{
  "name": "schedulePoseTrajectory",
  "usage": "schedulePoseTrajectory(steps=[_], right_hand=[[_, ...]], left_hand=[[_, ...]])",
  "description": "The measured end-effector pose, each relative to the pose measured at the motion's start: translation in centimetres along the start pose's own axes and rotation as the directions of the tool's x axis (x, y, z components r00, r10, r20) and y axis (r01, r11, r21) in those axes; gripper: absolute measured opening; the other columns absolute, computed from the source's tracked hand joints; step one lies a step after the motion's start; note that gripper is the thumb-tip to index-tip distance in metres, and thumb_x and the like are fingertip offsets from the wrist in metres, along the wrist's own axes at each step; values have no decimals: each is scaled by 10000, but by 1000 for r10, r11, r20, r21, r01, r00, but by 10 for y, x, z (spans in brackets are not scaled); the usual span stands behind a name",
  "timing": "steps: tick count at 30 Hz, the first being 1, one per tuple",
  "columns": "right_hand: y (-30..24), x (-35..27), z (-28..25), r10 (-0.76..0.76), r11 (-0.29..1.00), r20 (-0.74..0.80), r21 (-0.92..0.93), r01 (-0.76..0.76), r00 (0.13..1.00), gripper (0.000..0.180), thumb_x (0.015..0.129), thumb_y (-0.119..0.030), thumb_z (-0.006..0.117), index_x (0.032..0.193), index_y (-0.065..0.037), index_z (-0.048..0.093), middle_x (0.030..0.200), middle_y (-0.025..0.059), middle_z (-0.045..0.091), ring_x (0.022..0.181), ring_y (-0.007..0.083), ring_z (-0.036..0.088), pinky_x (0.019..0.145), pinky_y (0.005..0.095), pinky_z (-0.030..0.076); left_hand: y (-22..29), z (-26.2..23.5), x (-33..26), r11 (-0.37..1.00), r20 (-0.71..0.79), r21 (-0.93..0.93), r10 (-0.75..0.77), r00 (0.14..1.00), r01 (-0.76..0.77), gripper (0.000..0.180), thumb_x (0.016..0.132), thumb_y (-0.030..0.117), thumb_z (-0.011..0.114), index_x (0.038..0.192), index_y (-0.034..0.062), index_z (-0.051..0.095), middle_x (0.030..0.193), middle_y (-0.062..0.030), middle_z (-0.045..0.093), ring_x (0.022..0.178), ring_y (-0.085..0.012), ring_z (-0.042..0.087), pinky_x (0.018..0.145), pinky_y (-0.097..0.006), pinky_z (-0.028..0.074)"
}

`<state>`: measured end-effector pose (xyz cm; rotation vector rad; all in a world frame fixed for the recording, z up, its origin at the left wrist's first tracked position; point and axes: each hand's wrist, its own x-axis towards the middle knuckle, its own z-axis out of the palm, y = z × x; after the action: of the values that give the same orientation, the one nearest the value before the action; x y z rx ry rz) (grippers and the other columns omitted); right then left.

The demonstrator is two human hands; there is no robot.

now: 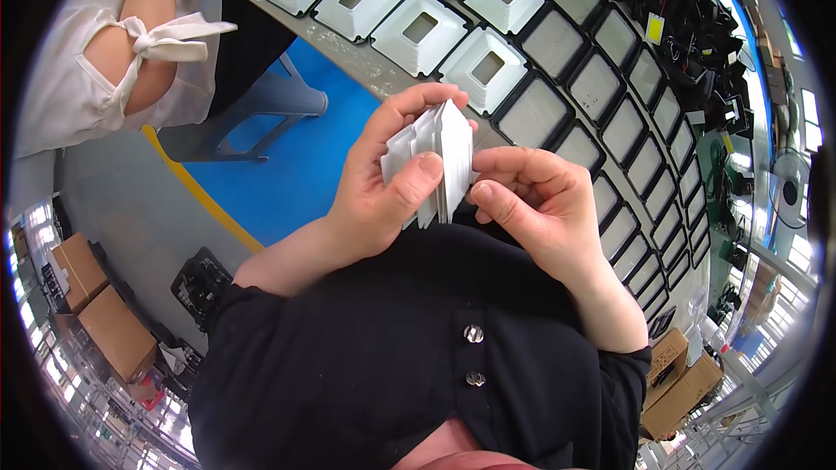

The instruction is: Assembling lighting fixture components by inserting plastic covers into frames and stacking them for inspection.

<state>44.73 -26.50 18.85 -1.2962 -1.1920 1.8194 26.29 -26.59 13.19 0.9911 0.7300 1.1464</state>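
A stack of thin white sheet pieces [455, 152] with angled, flared edges stands on its side in front of my chest. My left hand [370, 187] is closed around it, thumb on the near face and fingers over the top. On the stack's other side is my right hand [549, 204], thumb and fingertips pinched together at its right edge. What lies between those fingertips is hidden or too small to make out. Beyond my hands, white square funnel-shaped reflectors [484, 70] with a rectangular opening sit in black frames on the table.
Black rectangular frames with pale panels [601, 83] fill the table's right side in rows. Black parts with wires [688, 9] are piled behind. A co-worker's white sleeve [113, 78] and a grey stool [279, 100] are at left. Cardboard boxes [117, 331] stand lower left.
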Motion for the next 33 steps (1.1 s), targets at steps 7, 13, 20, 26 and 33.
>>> schedulePoseTrajectory(steps=[7, 13, 20, 26, 33], right_hand=[[8, -1, 0, -125, 978, -27, -174, 118, 992, 325, 772, -143, 792, 992, 1, 602, 708, 4, 612, 591, 46, 549, 553, 203, 464], [9, -1, 5, -372, 810, -50, -505, 298, 927, 393, 695, -163, 835, 976, -8, 608, 664, 25, 587, 540, 77, 541, 516, 205, 450], [4, -7, 1, -290, 895, -65, -371, 246, 955, 337, 744, -149, 806, 984, 9, 631, 688, 15, 620, 565, 50, 556, 521, 204, 456], [2, -6, 1, -280, 909, -86, -345, 235, 956, 299, 758, -139, 796, 959, 22, 645, 681, 15, 622, 575, 39, 562, 533, 191, 454], [-11, -13, -13, -15, 975, -9, 220, 17, 1000, 321, 850, -50, 707, 1117, 12, 540, 777, -12, 619, 680, 21, 572, 579, 164, 436]], left_hand=[[1, 6, -1, 999, 41, 40, -30, 999, 28, 567, 923, 313, 548, 1365, 9, 365, 1365, -190, 450, 1195, -278, 531, 991, -409, 451], [0, 6, -4, 988, 43, 153, -8, 999, 2, 559, 925, 298, 528, 1377, 18, 358, 1364, -181, 458, 1192, -279, 536, 990, -412, 453], [3, 5, -5, 999, 40, 23, -46, 998, 45, 572, 934, 319, 497, 1392, 21, 329, 1377, -188, 446, 1211, -284, 521, 1003, -415, 442], [-3, 6, -3, 995, 72, -73, -56, 996, 62, 727, 898, 476, 603, 1383, 13, 323, 1390, -191, 427, 1219, -296, 512, 1004, -416, 444], [3, 7, 3, 958, 15, -268, -104, 994, 104, 464, 941, 193, 537, 1348, 29, 388, 1320, -125, 496, 1176, -215, 531, 966, -357, 461]])
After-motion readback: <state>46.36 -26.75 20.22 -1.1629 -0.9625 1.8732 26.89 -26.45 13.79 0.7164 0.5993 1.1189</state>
